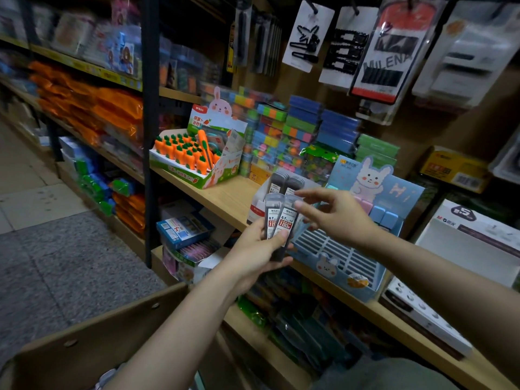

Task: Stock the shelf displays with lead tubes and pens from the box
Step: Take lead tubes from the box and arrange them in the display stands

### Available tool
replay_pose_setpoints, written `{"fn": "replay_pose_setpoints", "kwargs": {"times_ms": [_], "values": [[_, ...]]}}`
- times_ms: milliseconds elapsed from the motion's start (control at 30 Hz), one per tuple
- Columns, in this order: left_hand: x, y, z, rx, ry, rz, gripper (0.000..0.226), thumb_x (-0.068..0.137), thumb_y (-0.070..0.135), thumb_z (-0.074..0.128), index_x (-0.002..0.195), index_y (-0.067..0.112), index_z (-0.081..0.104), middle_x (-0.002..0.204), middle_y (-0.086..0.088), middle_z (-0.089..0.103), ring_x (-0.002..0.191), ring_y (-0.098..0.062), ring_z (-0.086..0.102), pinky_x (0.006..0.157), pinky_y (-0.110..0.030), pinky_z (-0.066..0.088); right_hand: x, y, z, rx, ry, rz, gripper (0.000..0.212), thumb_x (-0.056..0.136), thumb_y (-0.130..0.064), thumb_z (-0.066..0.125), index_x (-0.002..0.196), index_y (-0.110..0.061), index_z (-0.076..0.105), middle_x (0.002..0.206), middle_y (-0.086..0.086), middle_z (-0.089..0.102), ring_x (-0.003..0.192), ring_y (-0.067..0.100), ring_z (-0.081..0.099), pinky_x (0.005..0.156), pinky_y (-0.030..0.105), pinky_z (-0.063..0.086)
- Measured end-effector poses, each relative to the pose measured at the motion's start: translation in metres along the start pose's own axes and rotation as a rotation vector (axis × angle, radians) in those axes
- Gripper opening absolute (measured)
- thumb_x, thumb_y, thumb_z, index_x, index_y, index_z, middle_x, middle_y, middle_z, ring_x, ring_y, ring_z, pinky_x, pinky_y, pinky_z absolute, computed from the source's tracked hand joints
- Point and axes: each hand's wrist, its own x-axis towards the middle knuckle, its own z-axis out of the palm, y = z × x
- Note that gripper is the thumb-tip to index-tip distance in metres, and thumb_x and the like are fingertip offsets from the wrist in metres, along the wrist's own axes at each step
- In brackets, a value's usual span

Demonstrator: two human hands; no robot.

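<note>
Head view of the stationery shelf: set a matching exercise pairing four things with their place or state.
Things:
1. lead tubes
2. carrot display
3. blue rabbit display
4. hair clip cards

Places or states:
a. hanging above the shelf
b. held in the left hand
c. on the shelf, left of the hands
d. below the right hand

Pairs: 1-b, 2-c, 3-d, 4-a
</note>
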Motion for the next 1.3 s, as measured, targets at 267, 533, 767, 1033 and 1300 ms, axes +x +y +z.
{"fn": "replay_pose_setpoints", "kwargs": {"times_ms": [267, 533, 767, 1033, 1300], "values": [[-0.006, 0.006, 0.003, -0.006, -0.008, -0.041, 0.022, 0.101, 0.031, 0.047, 0.120, 0.027, 0.060, 0.109, -0.002, 0.070, 0.098, -0.017, 0.067, 0.071, -0.032, 0.058, 0.002, -0.013, -0.008, 0.066, -0.041, 0.037, 0.023, 0.084, -0.024, 0.073, 0.106, -0.018, 0.069, 0.090, 0.002, 0.073, 0.072, 0.014, 0.073, 0.068, 0.027, 0.060], [0.015, 0.010, -0.017, 0.243, 0.266, 0.111, 0.022, 0.104, 0.027, 0.041, 0.115, 0.021, 0.059, 0.112, -0.006, 0.069, 0.102, -0.016, 0.064, 0.089, -0.043, 0.057, 0.054, -0.020, -0.053, -0.251, 0.413, -0.042, 0.011, 0.089, -0.022, 0.069, 0.099, -0.023, 0.065, 0.087, -0.008, 0.063, 0.080, 0.012, 0.063, 0.067, 0.021, 0.047], [0.028, 0.006, -0.021, 0.366, 0.265, 0.173, 0.023, 0.103, 0.026, 0.045, 0.118, 0.026, 0.062, 0.109, 0.006, 0.069, 0.104, -0.013, 0.064, 0.094, -0.039, 0.052, 0.086, -0.003, -0.020, -0.429, 0.374, -0.046, 0.024, 0.088, -0.025, 0.069, 0.109, -0.012, 0.069, 0.102, 0.005, 0.069, 0.092, 0.018, 0.061, 0.077, 0.028, 0.045], [0.037, 0.005, -0.026, 0.345, 0.247, 0.183, 0.021, 0.103, 0.027, 0.045, 0.112, 0.032, 0.063, 0.107, 0.011, 0.069, 0.104, -0.010, 0.064, 0.089, -0.033, 0.053, 0.098, 0.016, 0.002, -0.482, 0.352, -0.072, 0.031, 0.085, -0.025, 0.074, 0.112, -0.010, 0.069, 0.108, 0.006, 0.069, 0.095, 0.019, 0.062, 0.082, 0.032, 0.051], [0.034, 0.004, -0.029, 0.343, 0.268, 0.205, 0.018, 0.101, 0.023, 0.051, 0.110, 0.026, 0.066, 0.106, 0.005, 0.069, 0.101, -0.011, 0.064, 0.085, -0.029, 0.055, 0.092, 0.025, 0.020, -0.603, 0.286, -0.011, 0.039, 0.079, -0.028, 0.080, 0.113, -0.013, 0.071, 0.112, 0.006, 0.056, 0.099, 0.027, 0.058, 0.084, 0.043, 0.052]]}}
